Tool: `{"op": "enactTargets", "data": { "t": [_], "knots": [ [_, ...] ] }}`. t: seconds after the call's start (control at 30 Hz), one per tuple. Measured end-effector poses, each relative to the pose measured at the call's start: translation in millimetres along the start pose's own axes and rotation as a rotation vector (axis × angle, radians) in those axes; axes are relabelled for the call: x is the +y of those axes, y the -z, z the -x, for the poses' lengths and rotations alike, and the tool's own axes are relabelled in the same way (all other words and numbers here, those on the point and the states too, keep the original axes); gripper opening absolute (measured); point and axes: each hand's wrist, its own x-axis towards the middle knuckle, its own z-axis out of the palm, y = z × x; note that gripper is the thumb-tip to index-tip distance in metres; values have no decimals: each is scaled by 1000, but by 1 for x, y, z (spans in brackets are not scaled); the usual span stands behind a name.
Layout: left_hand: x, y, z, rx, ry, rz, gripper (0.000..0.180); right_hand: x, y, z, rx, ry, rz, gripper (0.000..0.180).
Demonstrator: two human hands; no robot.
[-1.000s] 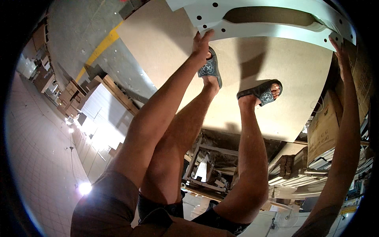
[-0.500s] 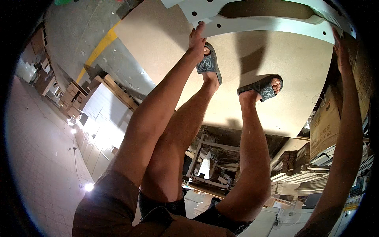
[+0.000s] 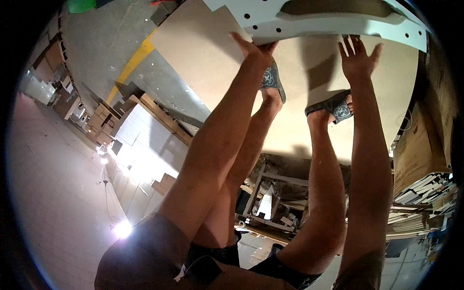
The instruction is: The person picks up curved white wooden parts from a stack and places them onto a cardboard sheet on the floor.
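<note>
A white panel [image 3: 319,26] with a long rounded cutout and several small round holes spans the top of the view. My left hand [image 3: 255,50] is at its near edge, left of the middle, with outer fingers spread apart and the others partly hidden at the edge. My right hand [image 3: 358,62] reaches up farther right with its fingers spread, their tips at the same edge. Whether either palm bears the panel's weight I cannot tell. Beneath lies a large tan board [image 3: 285,130], on which my feet stand in dark slide sandals [image 3: 333,106].
Left of the board, a yellow line [image 3: 130,63] crosses the grey floor. A white-topped stack [image 3: 150,140] with wooden edging stands at left. Cardboard [image 3: 418,145] and stacked strips [image 3: 420,193] are at right. Behind my feet is a wooden frame [image 3: 278,179] with scraps.
My right hand has left the panel's right end and moved left to its near edge, fingers spread. My left hand has shifted slightly right along the edge and opened out.
</note>
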Motion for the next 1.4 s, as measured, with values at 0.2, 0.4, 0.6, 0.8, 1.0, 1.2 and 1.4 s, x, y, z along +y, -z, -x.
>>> {"op": "enactTargets", "data": {
  "t": [0.2, 0.4, 0.6, 0.8, 1.0, 1.2, 1.4],
  "knots": [
    [5, -1, 4, 72, 29, -97, 119, 9, -48, 8, -151, 17, -3, 103],
    [5, -2, -1, 126, 101, -502, 111, -6, -13, -37, -646, 47, 5, 75],
    [-2, -3, 20, 180, -30, -1015, 103, 0, -31, -37, 34, -150, 104, 71],
    [2, 5, 5, 166, -119, -1001, 91, -3, -27, -36, -27, -49, 485, 96],
    [46, 23, -16, -81, -207, -923, 80, -75, 16, -43, 83, 186, 172, 117],
    [11, 1, 1, 14, -235, -1015, 85, -213, 55, -81, 270, 464, 702, 82],
    [5, 0, 5, -30, -250, -1014, 85, -268, 52, -110, 3, 536, 1522, 71]
  ]
}}
